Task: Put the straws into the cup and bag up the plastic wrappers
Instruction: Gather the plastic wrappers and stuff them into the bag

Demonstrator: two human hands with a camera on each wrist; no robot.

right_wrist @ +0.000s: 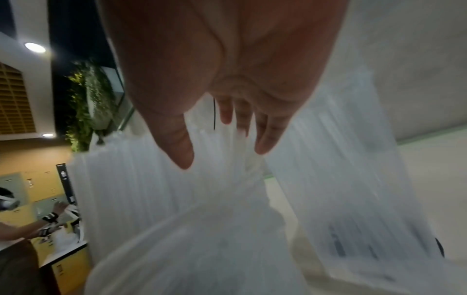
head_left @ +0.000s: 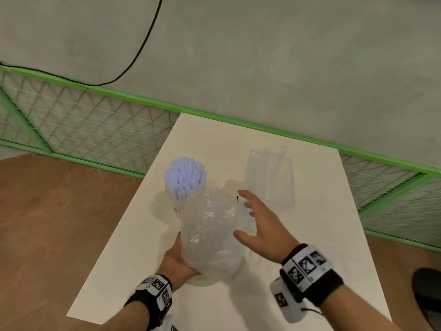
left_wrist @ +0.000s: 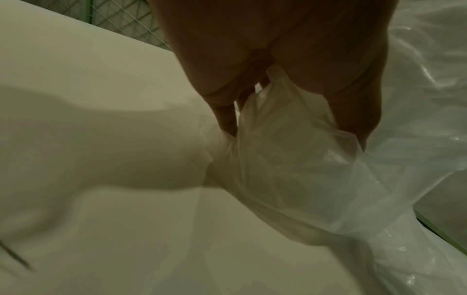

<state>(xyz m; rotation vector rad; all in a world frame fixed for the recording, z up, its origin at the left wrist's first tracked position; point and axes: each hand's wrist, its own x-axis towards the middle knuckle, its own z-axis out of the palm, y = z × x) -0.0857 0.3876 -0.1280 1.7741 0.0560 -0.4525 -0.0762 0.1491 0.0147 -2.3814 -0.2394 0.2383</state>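
A clear cup (head_left: pixel 172 198) packed with pale blue straws (head_left: pixel 185 175) stands on the white table (head_left: pixel 310 235). Just in front of it is a clear plastic bag (head_left: pixel 210 237) stuffed with crumpled wrappers. My left hand (head_left: pixel 176 258) grips the bag's near end, and in the left wrist view its fingers (left_wrist: pixel 225 111) pinch bunched plastic (left_wrist: pixel 285 143). My right hand (head_left: pixel 256 225) hovers at the bag's right side with fingers spread and holds nothing. In the right wrist view its fingertips (right_wrist: pixel 265 137) point at the blurred translucent wrappers (right_wrist: pixel 192 195).
A flat clear plastic packet (head_left: pixel 269 177) lies on the table behind my right hand. A green mesh fence (head_left: pixel 95 120) runs behind the table and the brown floor (head_left: pixel 59 211) is to the left. Another person's arm (right_wrist: pixel 30 227) works at a far counter.
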